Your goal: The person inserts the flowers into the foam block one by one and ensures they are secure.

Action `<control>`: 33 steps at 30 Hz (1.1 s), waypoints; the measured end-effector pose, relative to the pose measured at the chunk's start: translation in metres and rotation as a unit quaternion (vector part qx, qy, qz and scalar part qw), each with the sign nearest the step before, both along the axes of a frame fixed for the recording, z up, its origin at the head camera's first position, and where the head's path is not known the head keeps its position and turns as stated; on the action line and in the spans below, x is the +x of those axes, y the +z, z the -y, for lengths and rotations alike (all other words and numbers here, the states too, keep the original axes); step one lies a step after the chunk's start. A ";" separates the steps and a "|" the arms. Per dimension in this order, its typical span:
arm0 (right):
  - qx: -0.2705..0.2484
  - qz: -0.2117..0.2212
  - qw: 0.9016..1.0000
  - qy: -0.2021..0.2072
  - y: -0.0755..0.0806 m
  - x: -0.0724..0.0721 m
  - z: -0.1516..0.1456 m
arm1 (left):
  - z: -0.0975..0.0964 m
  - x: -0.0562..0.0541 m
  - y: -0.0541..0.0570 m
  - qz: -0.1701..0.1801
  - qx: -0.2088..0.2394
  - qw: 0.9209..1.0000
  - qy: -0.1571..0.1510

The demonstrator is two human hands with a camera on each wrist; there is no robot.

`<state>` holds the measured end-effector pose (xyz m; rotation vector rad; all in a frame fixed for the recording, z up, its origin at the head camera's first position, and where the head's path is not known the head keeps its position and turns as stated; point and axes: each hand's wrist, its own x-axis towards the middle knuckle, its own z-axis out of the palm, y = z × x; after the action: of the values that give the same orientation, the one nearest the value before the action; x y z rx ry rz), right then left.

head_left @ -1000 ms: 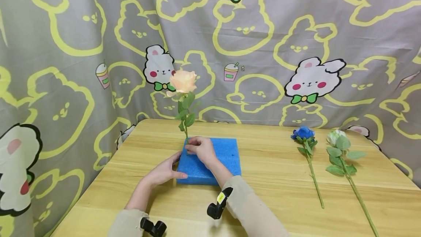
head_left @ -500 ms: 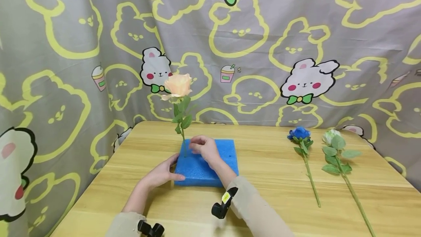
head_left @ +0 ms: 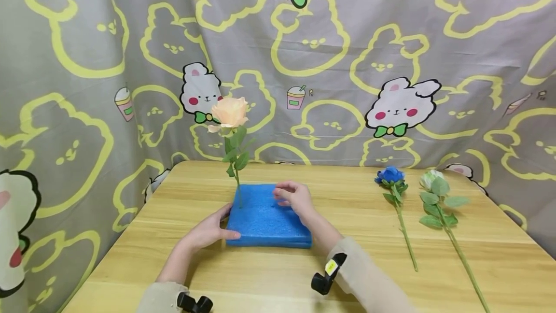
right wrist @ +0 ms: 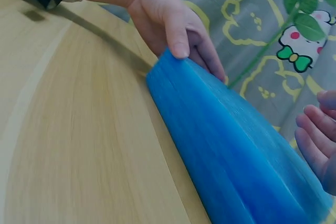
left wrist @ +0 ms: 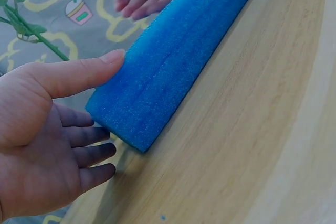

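A peach artificial rose [head_left: 231, 112] stands upright, its stem stuck in the left part of a blue foam block [head_left: 269, 223]. My left hand [head_left: 206, 230] rests on the block's left side, thumb on the front top edge and the other fingers loosely extended beside it. The left wrist view shows this thumb on the foam [left wrist: 142, 87]. My right hand [head_left: 297, 201] hovers above the block's right part with loosely bent fingers, holding nothing; the right wrist view shows its fingers [right wrist: 315, 129] apart from the foam.
A blue artificial flower [head_left: 390, 176] and a white-green one [head_left: 432, 181] with leafy stems lie at the right of the wooden table [head_left: 347, 235]. A patterned grey curtain [head_left: 330, 71] hangs behind the table and along its left.
My right hand has let go of the peach rose's stem and moved right across the block. The rose stays upright in the foam. My left hand keeps its place on the block.
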<state>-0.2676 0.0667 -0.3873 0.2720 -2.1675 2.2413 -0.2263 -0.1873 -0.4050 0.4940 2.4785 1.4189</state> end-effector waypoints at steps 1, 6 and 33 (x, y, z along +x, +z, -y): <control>0.000 0.001 1.000 -0.005 0.000 0.000 -0.005 | 0.000 0.000 0.000 -0.001 -0.001 1.000 0.000; 0.011 0.008 1.000 -0.024 -0.003 0.007 -0.035 | 0.001 0.002 0.001 -0.004 -0.003 1.000 -0.001; 0.280 -0.007 0.948 -0.148 -0.010 0.061 -0.201 | -0.001 0.002 0.002 0.007 0.007 1.000 0.001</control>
<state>-0.2062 0.2678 -0.3974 -0.0396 -2.5843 1.4368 -0.2247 -0.1866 -0.4032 0.4833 2.4609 1.4363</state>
